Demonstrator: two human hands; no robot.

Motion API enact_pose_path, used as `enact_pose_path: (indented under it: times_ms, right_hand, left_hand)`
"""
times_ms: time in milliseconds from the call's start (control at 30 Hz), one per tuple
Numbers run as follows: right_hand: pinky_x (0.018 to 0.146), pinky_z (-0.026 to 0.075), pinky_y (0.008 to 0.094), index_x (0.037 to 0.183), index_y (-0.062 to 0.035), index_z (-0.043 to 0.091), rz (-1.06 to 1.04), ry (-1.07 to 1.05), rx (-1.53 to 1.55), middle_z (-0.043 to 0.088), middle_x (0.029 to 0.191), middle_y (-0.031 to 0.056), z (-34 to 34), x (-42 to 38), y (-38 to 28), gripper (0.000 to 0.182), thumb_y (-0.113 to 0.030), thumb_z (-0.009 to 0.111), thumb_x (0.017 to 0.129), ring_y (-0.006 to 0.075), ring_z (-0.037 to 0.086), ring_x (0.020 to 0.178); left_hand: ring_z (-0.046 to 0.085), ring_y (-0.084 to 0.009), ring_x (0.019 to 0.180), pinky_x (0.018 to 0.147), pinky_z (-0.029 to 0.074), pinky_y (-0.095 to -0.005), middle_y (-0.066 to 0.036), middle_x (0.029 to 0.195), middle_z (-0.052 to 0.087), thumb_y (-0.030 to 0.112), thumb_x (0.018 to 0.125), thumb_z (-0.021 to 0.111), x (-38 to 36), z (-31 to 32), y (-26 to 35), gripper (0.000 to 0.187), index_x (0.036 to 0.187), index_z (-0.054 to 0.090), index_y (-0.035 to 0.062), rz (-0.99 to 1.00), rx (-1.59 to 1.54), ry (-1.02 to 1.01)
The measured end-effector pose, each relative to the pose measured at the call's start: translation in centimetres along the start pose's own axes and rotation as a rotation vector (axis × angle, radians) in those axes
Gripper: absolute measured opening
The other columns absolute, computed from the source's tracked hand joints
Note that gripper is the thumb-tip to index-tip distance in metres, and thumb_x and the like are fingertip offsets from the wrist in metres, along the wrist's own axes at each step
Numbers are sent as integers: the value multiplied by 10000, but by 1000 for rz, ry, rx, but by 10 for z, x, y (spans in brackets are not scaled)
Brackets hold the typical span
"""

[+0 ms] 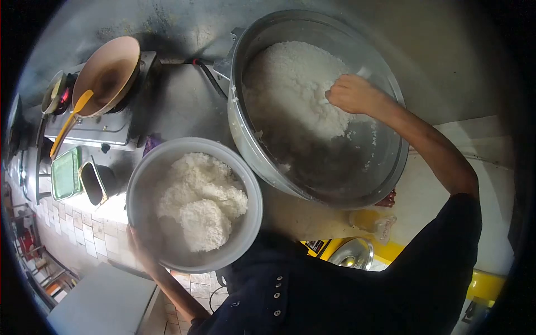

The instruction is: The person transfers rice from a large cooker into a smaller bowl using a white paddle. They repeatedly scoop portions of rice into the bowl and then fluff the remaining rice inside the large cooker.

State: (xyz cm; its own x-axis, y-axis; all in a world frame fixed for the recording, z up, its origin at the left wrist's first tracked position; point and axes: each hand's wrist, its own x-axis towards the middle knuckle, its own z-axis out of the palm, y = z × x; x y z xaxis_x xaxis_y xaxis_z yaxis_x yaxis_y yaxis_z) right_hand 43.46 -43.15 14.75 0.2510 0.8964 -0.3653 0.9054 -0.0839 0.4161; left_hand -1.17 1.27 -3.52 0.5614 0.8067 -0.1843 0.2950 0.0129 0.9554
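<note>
The right hand (pixel 352 94), upper right of centre, is curled into a fist on a scoop handle, pressed into the rice (pixel 290 89) inside the big pot (pixel 245 139), arm stretched long. The left hand (pixel 139 248), lower left, cups the outer wall of a bowl (pixel 251 195) of rice held just beside the pot's rim. A wok (pixel 109 72) sits on a stove (pixel 100 128) at upper left, on a grey counter (pixel 184 100) above tiled floor.
</note>
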Motion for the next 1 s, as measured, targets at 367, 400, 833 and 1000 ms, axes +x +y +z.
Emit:
enact_pose_path:
  times_ms: [367, 400, 833, 1000]
  right_hand:
    - [622, 498, 381, 616, -63, 654, 62, -129, 52, 653, 666, 118, -12, 4, -4, 100, -99, 608, 697, 293, 665, 714]
    - [608, 497, 384, 604, -60, 651, 41, -181, 48, 651, 659, 122, -14, 7, -3, 77, -104, 621, 659, 302, 661, 698]
    - [594, 497, 409, 567, -24, 629, 59, -261, 128, 622, 616, 169, -17, 12, 2, 166, -172, 602, 637, 346, 642, 649]
    - [614, 495, 421, 563, -14, 625, 77, -298, 145, 612, 606, 176, -20, 13, -1, 175, -174, 603, 631, 348, 640, 658]
  left_hand:
    - [567, -198, 935, 789, 458, -314, -115, 1089, 605, 312, 997, 438, -6, 9, 27, 427, 1259, 535, -10, 67, -56, -131]
    - [565, -191, 933, 787, 457, -309, -114, 1081, 605, 311, 998, 436, -6, 10, 23, 427, 1258, 534, -13, 54, -39, -75]
    - [564, -181, 948, 795, 462, -313, -108, 1081, 597, 338, 1008, 416, -15, 18, 43, 452, 1243, 532, -31, 48, -106, -99]
    - [554, -185, 966, 822, 449, -310, -108, 1099, 587, 322, 1011, 401, -13, 20, 42, 442, 1246, 527, -31, 54, -105, -73]
